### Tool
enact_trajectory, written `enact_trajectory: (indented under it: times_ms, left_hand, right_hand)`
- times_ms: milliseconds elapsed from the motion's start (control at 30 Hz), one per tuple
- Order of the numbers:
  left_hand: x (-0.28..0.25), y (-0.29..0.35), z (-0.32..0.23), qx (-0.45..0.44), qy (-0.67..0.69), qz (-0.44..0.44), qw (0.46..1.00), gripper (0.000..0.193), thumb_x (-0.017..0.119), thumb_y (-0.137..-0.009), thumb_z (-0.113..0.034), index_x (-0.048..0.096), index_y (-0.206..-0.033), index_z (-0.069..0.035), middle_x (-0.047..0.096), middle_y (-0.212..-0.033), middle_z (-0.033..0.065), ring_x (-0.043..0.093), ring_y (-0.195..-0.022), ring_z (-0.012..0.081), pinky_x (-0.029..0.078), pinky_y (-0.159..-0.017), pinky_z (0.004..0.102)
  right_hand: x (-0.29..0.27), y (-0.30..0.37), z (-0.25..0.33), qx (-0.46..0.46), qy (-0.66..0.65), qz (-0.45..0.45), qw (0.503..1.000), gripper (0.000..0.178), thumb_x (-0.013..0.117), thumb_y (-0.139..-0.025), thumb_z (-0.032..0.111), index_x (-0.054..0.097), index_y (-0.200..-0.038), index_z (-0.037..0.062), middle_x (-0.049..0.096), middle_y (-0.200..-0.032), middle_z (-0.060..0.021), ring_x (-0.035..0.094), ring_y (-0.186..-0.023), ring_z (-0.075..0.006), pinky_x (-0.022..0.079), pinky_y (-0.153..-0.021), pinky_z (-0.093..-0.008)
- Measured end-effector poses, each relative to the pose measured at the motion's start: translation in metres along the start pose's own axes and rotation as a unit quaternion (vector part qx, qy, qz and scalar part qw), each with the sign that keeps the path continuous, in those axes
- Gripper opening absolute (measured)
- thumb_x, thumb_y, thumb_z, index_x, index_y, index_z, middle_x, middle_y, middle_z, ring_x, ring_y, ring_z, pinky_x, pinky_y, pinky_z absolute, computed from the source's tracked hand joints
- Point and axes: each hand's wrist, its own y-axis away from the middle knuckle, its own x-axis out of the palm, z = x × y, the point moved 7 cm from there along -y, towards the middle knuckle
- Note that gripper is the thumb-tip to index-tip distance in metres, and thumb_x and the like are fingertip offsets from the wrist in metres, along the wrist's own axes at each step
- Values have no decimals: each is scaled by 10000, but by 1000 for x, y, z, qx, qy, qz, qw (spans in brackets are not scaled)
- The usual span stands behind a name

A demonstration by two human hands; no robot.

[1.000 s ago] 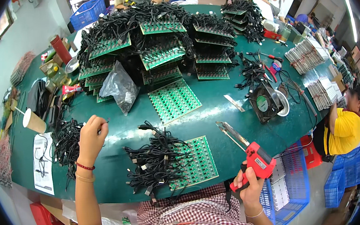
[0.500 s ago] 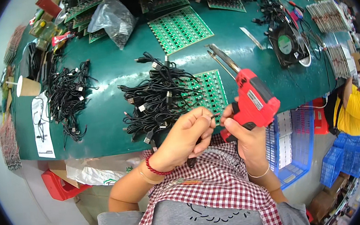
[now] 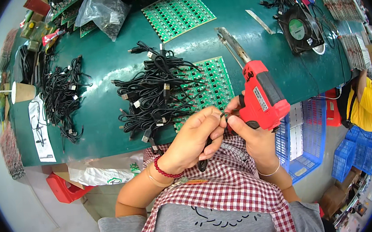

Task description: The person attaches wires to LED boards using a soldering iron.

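Note:
My left hand (image 3: 200, 134) is closed on a black cable (image 3: 204, 156), pinching it near its thin end while another part hangs below the fingers. My right hand (image 3: 256, 142) grips a red soldering gun (image 3: 262, 94), its metal tip pointing up and away over the table. The right thumb and fingertips also meet at the cable's end, close against the left fingertips. Just beyond the hands lies a pile of black USB cables (image 3: 154, 92), partly covering a green circuit board panel (image 3: 218, 79).
Another green panel (image 3: 178, 16) lies farther back by a plastic bag of small parts (image 3: 103, 14). More black cables (image 3: 64, 98) and a paper cup (image 3: 23, 92) are at left. A black fan (image 3: 297, 29) sits at right. Blue crates (image 3: 308, 149) stand below the table's right edge.
My right fingertips have come together onto the cable's end, beside my left fingers. The soldering gun stays in my right hand. The whole view has shifted slightly, with the table higher in it.

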Motion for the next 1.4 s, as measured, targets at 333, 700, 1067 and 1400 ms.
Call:
enact_trajectory:
  times_ms: [333,700,1067,1400]
  left_hand:
    - [-6,2,-11,92,-366,-112,919,105,503,-927,-93,530,-893,3,569,-650,58,518,-507,118,385,-468,270]
    - [10,9,-23,281,-437,-79,851,75,579,-865,-49,548,-903,9,602,-695,62,548,-587,109,438,-539,246]
    - [-2,3,-6,105,-177,-59,977,87,546,-931,-100,546,-893,-22,500,-655,-44,395,-480,3,282,-418,185]
    - [1,2,-4,21,-204,-51,977,104,520,-922,-81,534,-843,-16,481,-652,-36,367,-450,12,259,-391,184]
  right_hand:
    - [-8,-1,8,-117,147,17,982,215,647,-834,-31,561,-1029,2,601,-966,-50,578,-838,-93,481,-701,-241]
    - [-9,-3,-4,66,-70,-16,995,370,650,-798,-19,512,-1140,4,610,-858,-52,581,-765,-123,473,-675,-282]
    - [-6,5,8,10,47,19,999,199,616,-839,-11,551,-1027,-5,582,-878,-42,556,-787,-113,474,-707,-286]
    - [-13,14,9,-87,146,24,985,312,657,-776,-82,536,-1047,14,535,-963,-74,578,-843,-149,478,-730,-286]
